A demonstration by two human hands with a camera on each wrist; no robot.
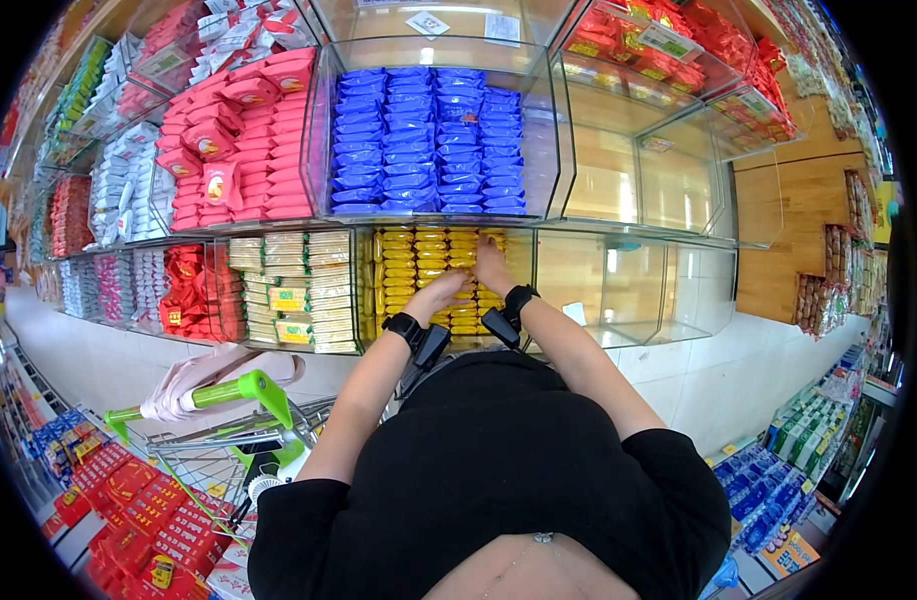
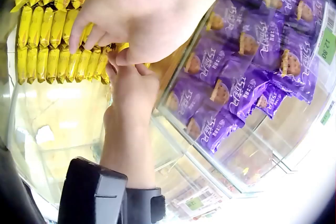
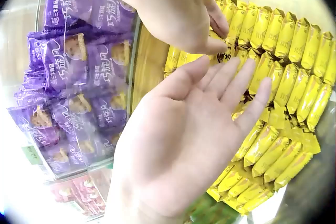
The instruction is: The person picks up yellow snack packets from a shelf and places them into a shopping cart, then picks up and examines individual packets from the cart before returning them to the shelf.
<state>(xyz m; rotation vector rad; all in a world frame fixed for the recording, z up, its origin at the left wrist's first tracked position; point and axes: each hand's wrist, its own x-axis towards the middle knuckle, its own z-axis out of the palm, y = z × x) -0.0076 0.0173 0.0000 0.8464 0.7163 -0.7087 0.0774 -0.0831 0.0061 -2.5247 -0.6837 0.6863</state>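
Note:
Yellow wrapped snack packets (image 1: 394,268) stand in stacked rows in a clear-walled bin before me. My right hand (image 1: 492,266) reaches into the far right part of the bin. Its thumb and fingertips pinch a yellow packet (image 3: 229,48) at the end of a row, partly hidden by the fingers. Close beside it is my left hand (image 1: 443,291); the right wrist view shows its palm turned to the camera and its fingers fairly straight, tips against the packets. In the left wrist view, the left hand (image 2: 142,16) overlaps the right hand's fingertips.
Purple-blue packets (image 1: 429,140) fill the bin above, behind a clear wall. Pale wrapped packs (image 1: 289,290) lie to the left, pink packets (image 1: 244,150) higher up. A shopping cart with a green handle (image 1: 229,392) stands at lower left.

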